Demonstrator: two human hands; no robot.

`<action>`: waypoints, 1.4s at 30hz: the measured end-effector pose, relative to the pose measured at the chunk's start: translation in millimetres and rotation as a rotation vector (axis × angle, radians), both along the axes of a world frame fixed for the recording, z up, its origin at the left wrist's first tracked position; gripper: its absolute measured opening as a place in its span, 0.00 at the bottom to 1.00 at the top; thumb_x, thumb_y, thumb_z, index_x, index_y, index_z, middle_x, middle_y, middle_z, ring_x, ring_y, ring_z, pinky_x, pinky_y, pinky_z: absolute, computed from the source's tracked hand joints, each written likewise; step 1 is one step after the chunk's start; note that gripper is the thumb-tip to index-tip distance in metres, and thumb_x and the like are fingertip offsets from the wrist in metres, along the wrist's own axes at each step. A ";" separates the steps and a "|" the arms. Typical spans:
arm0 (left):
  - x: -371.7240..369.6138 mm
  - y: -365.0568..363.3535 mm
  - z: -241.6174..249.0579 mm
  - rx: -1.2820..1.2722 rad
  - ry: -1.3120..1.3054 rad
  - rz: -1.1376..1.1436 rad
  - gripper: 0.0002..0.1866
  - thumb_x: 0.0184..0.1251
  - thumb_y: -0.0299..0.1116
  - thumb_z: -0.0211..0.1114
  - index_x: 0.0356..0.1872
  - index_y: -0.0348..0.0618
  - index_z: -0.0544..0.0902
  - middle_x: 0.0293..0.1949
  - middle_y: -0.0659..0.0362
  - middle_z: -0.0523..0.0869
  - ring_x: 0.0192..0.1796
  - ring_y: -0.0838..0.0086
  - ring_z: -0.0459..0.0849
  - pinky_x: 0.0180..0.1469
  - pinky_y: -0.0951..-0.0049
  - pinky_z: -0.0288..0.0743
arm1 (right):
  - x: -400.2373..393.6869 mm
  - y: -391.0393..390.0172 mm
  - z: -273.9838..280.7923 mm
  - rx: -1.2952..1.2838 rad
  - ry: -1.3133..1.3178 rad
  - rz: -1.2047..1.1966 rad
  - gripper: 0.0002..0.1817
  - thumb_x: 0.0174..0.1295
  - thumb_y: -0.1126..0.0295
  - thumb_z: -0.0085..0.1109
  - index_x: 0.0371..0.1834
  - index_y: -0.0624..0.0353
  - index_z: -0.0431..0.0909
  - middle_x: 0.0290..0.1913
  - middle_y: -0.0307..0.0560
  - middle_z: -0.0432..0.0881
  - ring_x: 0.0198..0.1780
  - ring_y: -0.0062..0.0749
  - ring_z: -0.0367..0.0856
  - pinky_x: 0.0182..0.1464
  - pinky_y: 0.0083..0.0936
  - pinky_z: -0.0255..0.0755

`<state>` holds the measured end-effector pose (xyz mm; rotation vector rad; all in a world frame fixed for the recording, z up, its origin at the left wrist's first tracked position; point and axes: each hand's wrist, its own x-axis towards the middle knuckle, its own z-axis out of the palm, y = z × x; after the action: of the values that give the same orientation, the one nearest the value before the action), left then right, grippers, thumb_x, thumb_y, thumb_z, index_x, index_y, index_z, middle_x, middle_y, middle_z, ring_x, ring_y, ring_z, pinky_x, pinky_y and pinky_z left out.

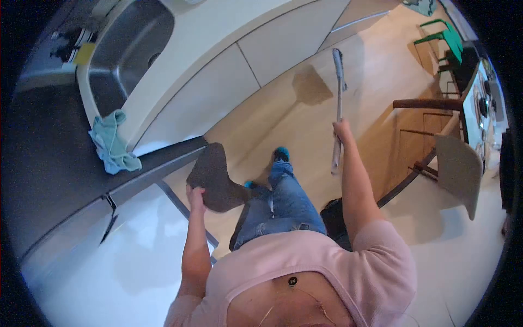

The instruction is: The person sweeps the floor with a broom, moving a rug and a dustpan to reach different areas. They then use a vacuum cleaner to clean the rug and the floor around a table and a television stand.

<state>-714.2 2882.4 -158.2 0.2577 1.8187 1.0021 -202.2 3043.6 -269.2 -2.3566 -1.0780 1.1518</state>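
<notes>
1. One long-handled tool (340,101), right of centre in upper frame. Our right hand (342,132) has its fingers clamped around the shaft, part-way along; probably for balance, since some handle sticks out past the fist.
2. Grey head points to top of frame, away from our body; likely keeps it off our legs. Broad shadow (310,87) on the floor (283,117) suggests a flat head seen edge-on.
3. Left hand (196,200), left of centre, sits beside a dark patch (218,177). Can't tell if we hold that or it's shadow; can't tell finger state either.
4. Cloth (111,143) drapes over the counter edge near the sink (128,49), upper left, presumably for easy reach.
</notes>
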 end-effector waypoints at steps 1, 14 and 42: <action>13.5 8.2 -2.6 0.030 -0.027 -0.025 0.29 0.35 0.23 0.51 0.49 0.37 0.68 0.44 0.53 0.74 0.47 0.63 0.71 0.51 0.70 0.63 | 1.9 -18.4 21.4 0.002 0.038 -0.037 0.13 0.51 0.66 0.53 0.28 0.69 0.70 0.14 0.48 0.71 0.17 0.36 0.72 0.21 0.31 0.67; 72.0 68.6 18.1 0.231 0.197 -0.208 0.40 0.40 0.28 0.53 0.61 0.32 0.53 0.62 0.43 0.57 0.64 0.58 0.56 0.63 0.70 0.51 | -33.3 -211.4 112.5 -0.360 0.298 0.077 0.14 0.57 0.65 0.47 0.17 0.60 0.69 0.13 0.43 0.71 0.12 0.26 0.69 0.15 0.22 0.63; -164.9 -223.8 -151.2 -0.005 -0.379 -0.229 0.05 0.52 0.27 0.49 0.27 0.45 0.74 0.16 0.59 0.72 0.17 0.72 0.72 0.16 0.71 0.65 | -31.2 -334.2 88.6 -0.364 0.450 -0.179 0.14 0.58 0.65 0.47 0.16 0.57 0.67 0.12 0.42 0.69 0.10 0.27 0.66 0.14 0.23 0.62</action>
<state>-879.1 2658.5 -309.4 0.2484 1.4130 0.8218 -233.4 2709.4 -180.6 -2.2108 -0.5290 1.8124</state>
